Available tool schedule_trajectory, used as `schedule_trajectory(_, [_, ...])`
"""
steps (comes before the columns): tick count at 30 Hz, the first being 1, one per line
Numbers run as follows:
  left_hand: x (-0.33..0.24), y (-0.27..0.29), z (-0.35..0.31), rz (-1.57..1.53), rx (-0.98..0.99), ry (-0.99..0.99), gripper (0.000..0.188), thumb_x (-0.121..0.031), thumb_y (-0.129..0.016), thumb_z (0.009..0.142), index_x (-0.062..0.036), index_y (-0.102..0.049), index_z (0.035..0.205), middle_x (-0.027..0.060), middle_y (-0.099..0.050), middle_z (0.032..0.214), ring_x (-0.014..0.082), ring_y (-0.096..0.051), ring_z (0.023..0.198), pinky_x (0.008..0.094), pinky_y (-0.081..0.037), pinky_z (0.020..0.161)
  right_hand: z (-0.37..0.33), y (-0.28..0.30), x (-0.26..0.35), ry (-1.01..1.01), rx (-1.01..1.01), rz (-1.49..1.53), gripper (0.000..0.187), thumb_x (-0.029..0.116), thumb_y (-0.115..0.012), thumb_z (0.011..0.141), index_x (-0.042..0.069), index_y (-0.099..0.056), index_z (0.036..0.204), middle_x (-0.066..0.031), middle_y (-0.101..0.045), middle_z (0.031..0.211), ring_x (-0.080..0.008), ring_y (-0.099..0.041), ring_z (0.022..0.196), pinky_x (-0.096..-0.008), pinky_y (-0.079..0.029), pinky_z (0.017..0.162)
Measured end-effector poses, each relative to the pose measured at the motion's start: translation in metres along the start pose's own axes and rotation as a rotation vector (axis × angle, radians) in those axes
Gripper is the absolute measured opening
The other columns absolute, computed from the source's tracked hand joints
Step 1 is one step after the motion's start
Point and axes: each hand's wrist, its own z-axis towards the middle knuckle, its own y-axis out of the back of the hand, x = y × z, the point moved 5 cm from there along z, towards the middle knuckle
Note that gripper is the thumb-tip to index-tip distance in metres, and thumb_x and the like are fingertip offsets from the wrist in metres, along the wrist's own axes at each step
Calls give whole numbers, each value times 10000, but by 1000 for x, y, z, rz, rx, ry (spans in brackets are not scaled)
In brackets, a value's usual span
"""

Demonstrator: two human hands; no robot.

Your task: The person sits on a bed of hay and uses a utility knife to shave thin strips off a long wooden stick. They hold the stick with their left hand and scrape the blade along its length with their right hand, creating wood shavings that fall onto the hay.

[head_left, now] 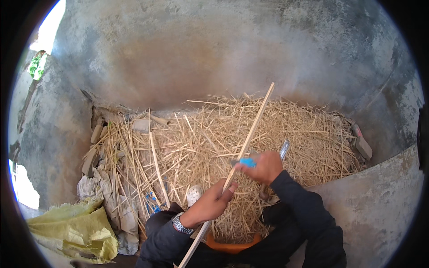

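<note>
A long, pale bamboo strip (255, 123) slants from my lap up toward the wall. My left hand (210, 203), with a metal watch at the wrist, is closed around its lower part. Just above, my right hand (267, 167) grips a knife (247, 162) with a bright blue part near the strip. Its dark blade lies across the strip, slightly blurred. A shiny metal piece (284, 149) shows behind the right hand; whether it belongs to the knife I cannot tell.
A thick heap of shavings (308, 134) spreads before me up to the concrete wall (214, 53). Loose strips (156, 161) lie at left, beside a yellow woven sack (76, 232). A white clog (194, 195) and an orange edge (234, 246) show near my legs. Bricks (362, 145) stand at right.
</note>
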Motion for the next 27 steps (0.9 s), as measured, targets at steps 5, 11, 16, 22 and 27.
schedule_trajectory(5, [3,5,-3,170,-139,-106,272,-256,-462,1003,-52,-498,1180,-38,-457,714,50,-409,589,237,-373,536,5,-2,-2,-84,40,-5,765,796,-449,781,93,-575,507,-99,-510,434,-274,-548,404,-399,-418,418])
schedule_trajectory(11, [-14,6,-18,101,-95,-102,234,-207,-433,1004,-15,-495,1123,112,-537,820,188,-545,765,340,-442,706,-12,-8,23,122,9,36,761,794,-450,780,101,-570,490,-88,-506,434,-263,-533,394,-394,-414,417])
schedule_trajectory(16, [-9,6,-17,145,-113,-29,264,-208,-458,1001,-31,-502,1191,10,-510,803,86,-479,709,262,-426,645,17,5,-21,-118,-10,-35,774,800,-447,775,88,-586,503,-87,-504,420,-253,-534,384,-387,-412,407])
schedule_trajectory(22, [-12,12,-22,158,-183,-170,207,-164,-438,996,-11,-486,1126,135,-542,807,218,-549,723,347,-444,673,-6,-9,22,155,-44,-14,805,841,-394,766,108,-587,493,-40,-448,385,-205,-479,342,-356,-366,365])
schedule_trajectory(27, [-3,1,-26,176,-117,-102,233,-195,-429,1010,-48,-500,1176,-20,-456,752,59,-417,641,241,-382,575,18,0,-29,-174,-19,-50,837,862,-360,755,101,-598,501,-57,-469,400,-226,-485,348,-375,-379,381])
